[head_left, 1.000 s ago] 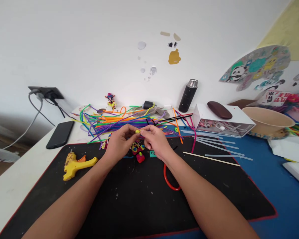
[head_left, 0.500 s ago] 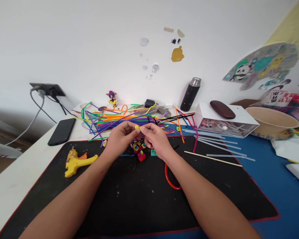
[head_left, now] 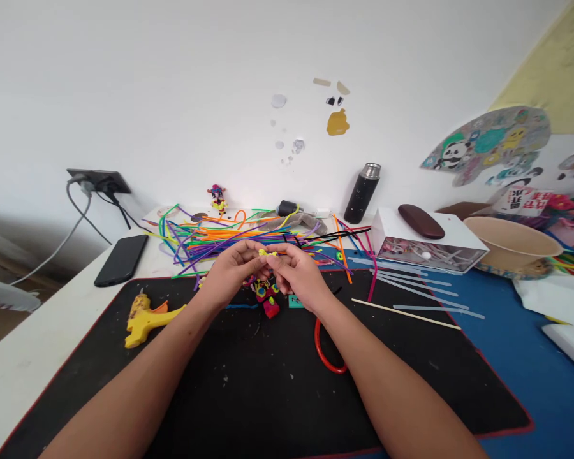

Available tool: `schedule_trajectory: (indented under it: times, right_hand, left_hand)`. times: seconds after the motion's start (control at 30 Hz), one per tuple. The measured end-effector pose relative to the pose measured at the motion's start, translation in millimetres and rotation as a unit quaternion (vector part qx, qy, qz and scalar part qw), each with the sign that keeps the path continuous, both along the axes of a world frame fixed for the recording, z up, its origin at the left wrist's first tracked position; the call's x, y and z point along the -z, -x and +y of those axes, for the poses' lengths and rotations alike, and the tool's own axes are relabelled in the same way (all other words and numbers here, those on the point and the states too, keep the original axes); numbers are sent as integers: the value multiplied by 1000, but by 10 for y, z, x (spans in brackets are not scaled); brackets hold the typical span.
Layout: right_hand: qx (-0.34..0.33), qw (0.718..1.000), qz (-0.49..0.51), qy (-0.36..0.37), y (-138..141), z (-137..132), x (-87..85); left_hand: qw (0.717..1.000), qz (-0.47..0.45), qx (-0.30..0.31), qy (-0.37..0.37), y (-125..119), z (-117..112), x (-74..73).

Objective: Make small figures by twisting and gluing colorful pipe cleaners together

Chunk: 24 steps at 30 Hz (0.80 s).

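The small yellow piece (head_left: pixel 266 253) is mostly covered by fingertips, so its shape is hard to make out; only a bright bit shows between the two hands, held in the air above the far edge of the black mat (head_left: pixel 268 389). Below the hands lies a little red, yellow and blue craft figure (head_left: pixel 266 298), partly hidden by the knuckles. A red loop (head_left: pixel 326 349) on the mat disappears under the right forearm. At the right edge the paper bowl (head_left: pixel 511 237) and the white things in front of it are cut off. The pile of coloured craft stems (head_left: pixel 210 234) on the counter behind the hands is too tangled to tell single stems apart.

A card (head_left: pixel 520 199) by the wall at the right carries printed characters, too small and skewed to read. The panda sticker (head_left: pixel 483 141) shows pictures only. The yellow glue gun (head_left: pixel 146 315), the phone (head_left: pixel 121 259) and the black flask (head_left: pixel 361 193) show no readable label.

Both forearms reach forward from the bottom corners and meet in the middle. The left hand (head_left: pixel 229 273) is curled, its grip narrow, thumb and forefinger pinching the yellow piece from the left. The right hand (head_left: pixel 300 275), back upward, has its grip closed on the same piece from the right, fingertips touching those of the left.
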State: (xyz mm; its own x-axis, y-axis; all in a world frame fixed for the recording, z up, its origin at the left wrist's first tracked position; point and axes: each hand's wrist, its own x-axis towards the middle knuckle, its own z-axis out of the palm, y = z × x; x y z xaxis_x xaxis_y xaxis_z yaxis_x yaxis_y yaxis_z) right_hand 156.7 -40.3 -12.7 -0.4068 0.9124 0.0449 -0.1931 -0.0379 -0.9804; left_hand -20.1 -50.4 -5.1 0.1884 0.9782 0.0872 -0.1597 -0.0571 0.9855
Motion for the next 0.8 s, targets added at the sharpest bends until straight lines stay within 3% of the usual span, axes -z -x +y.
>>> schedule_trajectory:
  times: [0.5,0.8]
  right_hand:
    - [-5,999,25,27,-6,2,-14]
    - [-3,1000,26,4,28,35,62]
  left_hand:
    - [992,-98,-5,75,3,2,-54]
    - [989,-112,-11,96,5,19,-15]
